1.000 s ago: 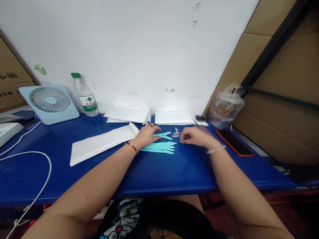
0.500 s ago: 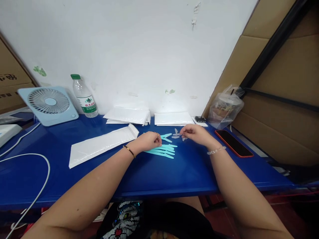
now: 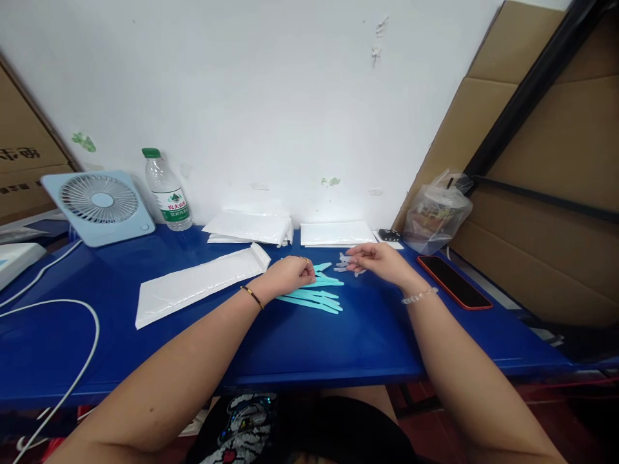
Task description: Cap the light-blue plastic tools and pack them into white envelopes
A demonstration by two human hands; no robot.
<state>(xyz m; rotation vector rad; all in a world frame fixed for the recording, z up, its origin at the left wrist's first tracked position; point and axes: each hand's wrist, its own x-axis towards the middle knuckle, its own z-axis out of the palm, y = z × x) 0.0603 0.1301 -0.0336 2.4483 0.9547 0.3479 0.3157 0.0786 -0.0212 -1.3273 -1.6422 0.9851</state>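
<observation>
Several slim teal eyebrow razors [image 3: 314, 300] lie fanned on the blue table, their ends pointing right. My left hand [image 3: 289, 276] is curled over the upper ones, its thumb and fingers closed on a razor; its palm hides their left parts. To the right of them, small translucent caps [image 3: 340, 269] lie in a loose cluster. My right hand [image 3: 377, 260] is above these caps, thumb and fingertips drawn together around a cap that is partly hidden. A long white padded envelope [image 3: 198, 283] lies left of my left hand.
Stacks of white envelopes [image 3: 249, 227] lie along the wall. A light-blue fan [image 3: 102, 201] and a water bottle [image 3: 169, 193] stand at the back left. At right are a phone [image 3: 453, 282], a bagged drink cup [image 3: 438, 212] and a small black object [image 3: 389, 234]. A white cable [image 3: 94, 335] crosses the left side.
My left hand has gone from spread fingers over the razors to a closed grip, and the razors have shifted and bunched. My right hand has lifted slightly and moved over the caps.
</observation>
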